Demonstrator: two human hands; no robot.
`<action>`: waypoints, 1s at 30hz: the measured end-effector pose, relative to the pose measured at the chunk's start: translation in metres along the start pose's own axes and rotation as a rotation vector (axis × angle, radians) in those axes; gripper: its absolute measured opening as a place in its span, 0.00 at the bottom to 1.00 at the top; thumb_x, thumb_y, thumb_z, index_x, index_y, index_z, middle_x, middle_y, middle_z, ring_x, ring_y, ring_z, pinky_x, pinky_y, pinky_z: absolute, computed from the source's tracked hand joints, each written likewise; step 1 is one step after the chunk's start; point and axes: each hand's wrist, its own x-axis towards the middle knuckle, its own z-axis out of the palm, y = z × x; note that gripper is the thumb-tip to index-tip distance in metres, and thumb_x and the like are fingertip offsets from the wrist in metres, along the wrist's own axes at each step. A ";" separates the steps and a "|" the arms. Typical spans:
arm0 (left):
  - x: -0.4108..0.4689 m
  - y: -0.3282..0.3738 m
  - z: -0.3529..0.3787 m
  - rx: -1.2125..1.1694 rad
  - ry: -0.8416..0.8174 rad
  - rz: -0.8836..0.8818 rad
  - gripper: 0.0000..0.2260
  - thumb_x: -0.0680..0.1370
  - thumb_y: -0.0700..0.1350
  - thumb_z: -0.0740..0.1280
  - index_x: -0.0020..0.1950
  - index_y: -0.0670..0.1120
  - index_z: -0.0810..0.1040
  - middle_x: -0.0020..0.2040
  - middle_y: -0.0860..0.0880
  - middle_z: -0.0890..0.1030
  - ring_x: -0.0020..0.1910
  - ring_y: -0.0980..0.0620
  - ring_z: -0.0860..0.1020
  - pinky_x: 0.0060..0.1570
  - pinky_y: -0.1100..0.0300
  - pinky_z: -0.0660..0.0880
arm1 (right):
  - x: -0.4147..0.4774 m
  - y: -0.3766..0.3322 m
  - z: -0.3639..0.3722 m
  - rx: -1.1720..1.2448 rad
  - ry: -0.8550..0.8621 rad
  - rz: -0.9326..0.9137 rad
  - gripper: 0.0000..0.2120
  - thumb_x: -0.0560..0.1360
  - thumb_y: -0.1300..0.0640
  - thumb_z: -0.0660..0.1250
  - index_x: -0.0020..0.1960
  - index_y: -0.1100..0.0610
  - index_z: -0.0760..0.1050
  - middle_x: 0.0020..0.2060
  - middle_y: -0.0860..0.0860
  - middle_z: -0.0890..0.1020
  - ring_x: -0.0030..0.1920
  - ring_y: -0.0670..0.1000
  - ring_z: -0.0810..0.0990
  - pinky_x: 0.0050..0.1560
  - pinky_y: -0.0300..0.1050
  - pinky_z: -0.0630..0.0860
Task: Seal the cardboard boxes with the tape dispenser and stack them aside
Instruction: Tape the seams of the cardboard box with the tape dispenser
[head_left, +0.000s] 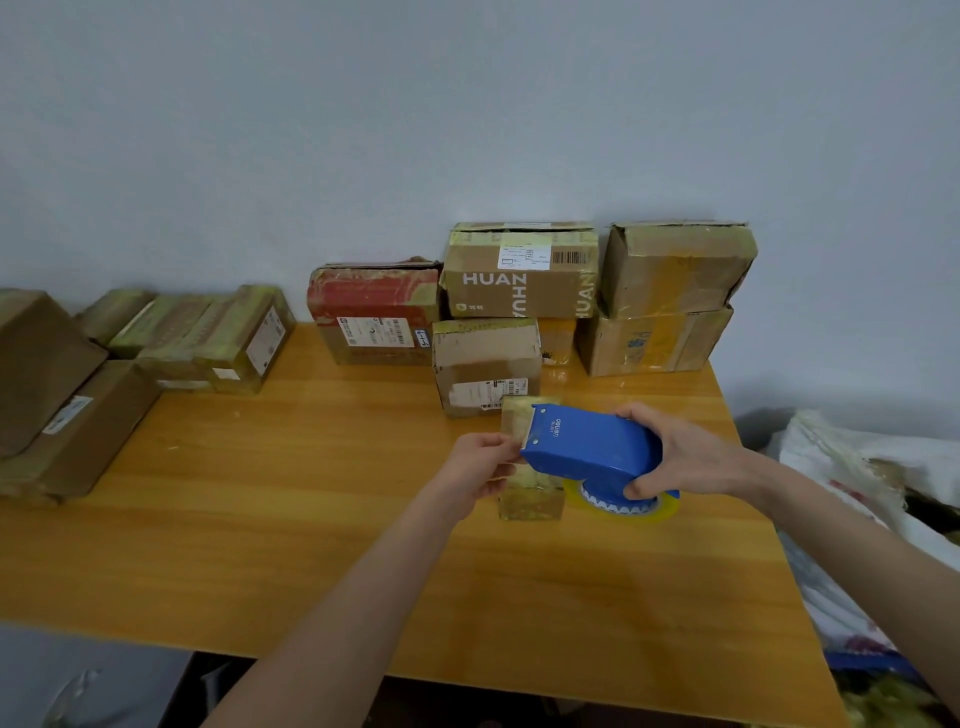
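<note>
A small tape-covered box (530, 499) lies on the wooden table (311, 519) in front of me. My right hand (680, 454) grips the blue tape dispenser (592, 447), with its yellowish tape roll (623, 506) underneath, held over the box's right side. My left hand (483, 467) pinches the small box at its left edge, right by the dispenser's front end. Most of the box's middle is hidden behind the dispenser.
Taped cardboard boxes (519, 275) stand stacked along the wall behind, one brown box (485, 364) just beyond the dispenser. More boxes (62, 395) are piled at the table's left end. White bags (872, 467) lie off the right edge.
</note>
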 end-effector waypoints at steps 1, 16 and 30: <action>-0.001 0.000 0.000 0.006 0.007 0.010 0.04 0.79 0.44 0.67 0.46 0.47 0.80 0.31 0.56 0.81 0.36 0.56 0.75 0.36 0.63 0.73 | 0.000 0.002 0.000 -0.001 0.002 0.000 0.32 0.67 0.65 0.77 0.63 0.48 0.67 0.55 0.47 0.75 0.53 0.46 0.78 0.44 0.34 0.76; -0.016 -0.033 -0.038 0.148 0.278 0.095 0.09 0.79 0.46 0.68 0.44 0.41 0.81 0.31 0.54 0.76 0.32 0.56 0.69 0.26 0.66 0.68 | -0.017 0.028 -0.008 -0.228 0.043 0.057 0.31 0.64 0.50 0.77 0.62 0.41 0.66 0.52 0.41 0.76 0.51 0.43 0.77 0.46 0.35 0.75; 0.023 -0.054 -0.016 0.277 0.358 0.028 0.14 0.78 0.47 0.68 0.34 0.43 0.78 0.31 0.47 0.75 0.26 0.53 0.64 0.31 0.57 0.64 | 0.008 0.076 0.007 -0.305 0.026 0.202 0.31 0.65 0.51 0.76 0.63 0.41 0.64 0.51 0.43 0.76 0.49 0.45 0.77 0.46 0.43 0.76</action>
